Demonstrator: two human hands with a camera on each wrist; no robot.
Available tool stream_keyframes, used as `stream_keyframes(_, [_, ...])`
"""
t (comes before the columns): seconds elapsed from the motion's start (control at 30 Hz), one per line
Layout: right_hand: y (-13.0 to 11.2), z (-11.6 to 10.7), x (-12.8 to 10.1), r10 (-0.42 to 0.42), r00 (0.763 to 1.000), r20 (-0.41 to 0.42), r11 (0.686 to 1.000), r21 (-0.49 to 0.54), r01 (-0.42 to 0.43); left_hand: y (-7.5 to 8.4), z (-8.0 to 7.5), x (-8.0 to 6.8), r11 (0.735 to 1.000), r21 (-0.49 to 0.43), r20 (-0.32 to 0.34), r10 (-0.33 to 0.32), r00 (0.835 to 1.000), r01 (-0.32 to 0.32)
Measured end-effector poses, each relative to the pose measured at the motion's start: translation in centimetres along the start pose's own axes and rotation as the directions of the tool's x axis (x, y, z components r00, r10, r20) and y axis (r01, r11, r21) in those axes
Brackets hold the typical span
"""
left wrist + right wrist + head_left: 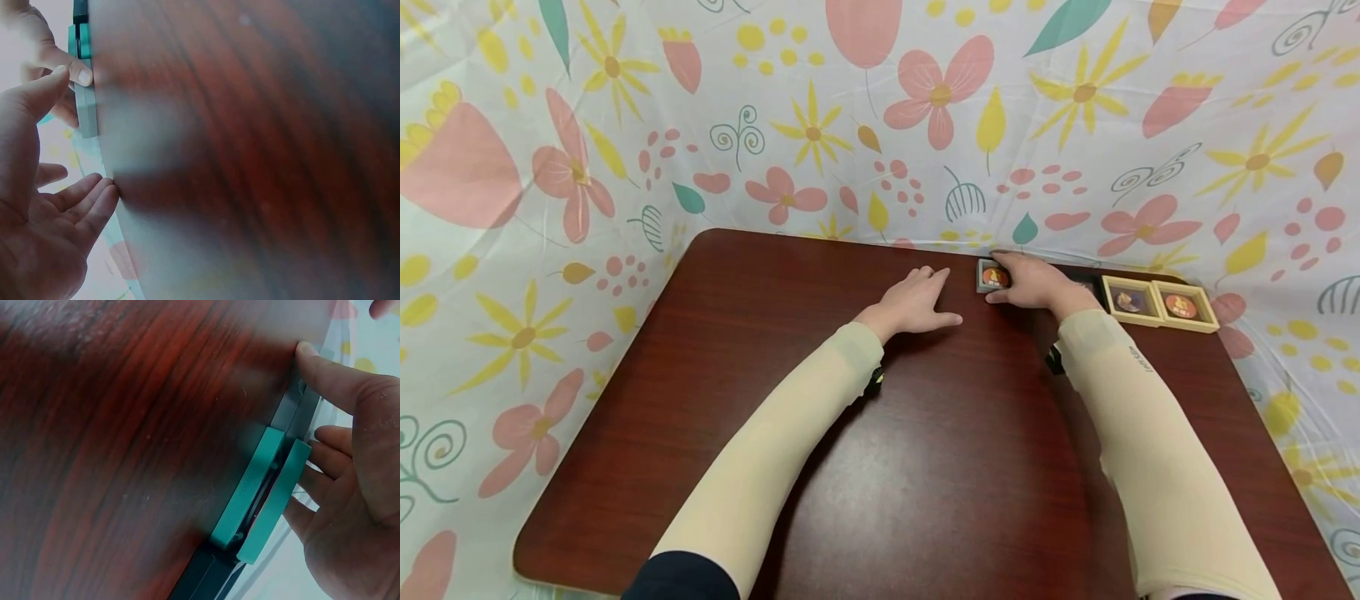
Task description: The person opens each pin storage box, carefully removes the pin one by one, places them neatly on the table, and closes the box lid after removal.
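At the table's far edge my right hand (1036, 282) grips a small grey square box (985, 286) with a round orange picture inside. Its thumb lies along the near side, the other fingers behind. Under that hand, a teal-green box (275, 503) sits in the same row, followed by a black box (203, 572); the hand mostly hides both in the head view. To the left of the grey box and apart from it, my left hand (913, 302) hovers low with fingers spread, its fingertips at or near the tabletop. Nothing is in it.
Two pale yellow trays (1135, 319) with round pictures end the row at the right. The dark red-brown wooden table (880, 492) has rounded corners. A flower-patterned cloth (850, 125) hangs right behind its far edge.
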State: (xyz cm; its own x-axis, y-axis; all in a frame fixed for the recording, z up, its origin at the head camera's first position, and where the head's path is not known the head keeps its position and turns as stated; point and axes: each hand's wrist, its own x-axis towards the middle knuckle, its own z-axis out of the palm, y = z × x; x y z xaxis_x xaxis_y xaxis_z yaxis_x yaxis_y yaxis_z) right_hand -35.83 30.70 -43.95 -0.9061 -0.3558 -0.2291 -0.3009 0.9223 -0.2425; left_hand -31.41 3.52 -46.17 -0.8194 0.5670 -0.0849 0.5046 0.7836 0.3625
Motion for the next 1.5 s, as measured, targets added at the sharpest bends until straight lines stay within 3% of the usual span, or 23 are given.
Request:
stream_keyframes(0.3, [-0.3,0.6,0.2,-0.022,0.999,-0.044,0.999,-0.035,0.021,-0.3,-0.1,-0.2,1.000,-0.007,-0.004,0.005,1.000,-0.005])
stream_keyframes(0.63, [-1.5,1.9,-0.6,-0.043,0.997,-0.071,0.999,-0.026,0.041,-1.9,-0.2,-1.1,0.999,-0.051,-0.003,-0.008,1.000,0.008])
stream_keyframes(0.87, [-2.5,2.4,-1.5,-0.094,0.992,-0.082,0.995,-0.041,0.091,-2.8,-0.9,-2.8,0.992,-0.123,-0.006,-0.005,1.000,0.005])
stream_keyframes(1.13, [-5.2,3.1,-2.6,-0.170,0.982,-0.086,0.985,-0.052,0.166,-3.8,-1.3,-5.2,0.993,-0.118,0.011,-0.023,1.000,0.024])
stream_keyframes(1.5, [-8.6,4.2,-4.7,-0.252,0.965,-0.068,0.966,-0.074,0.247,-3.9,-1.4,-8.3,0.998,-0.060,0.042,0.000,0.999,0.003])
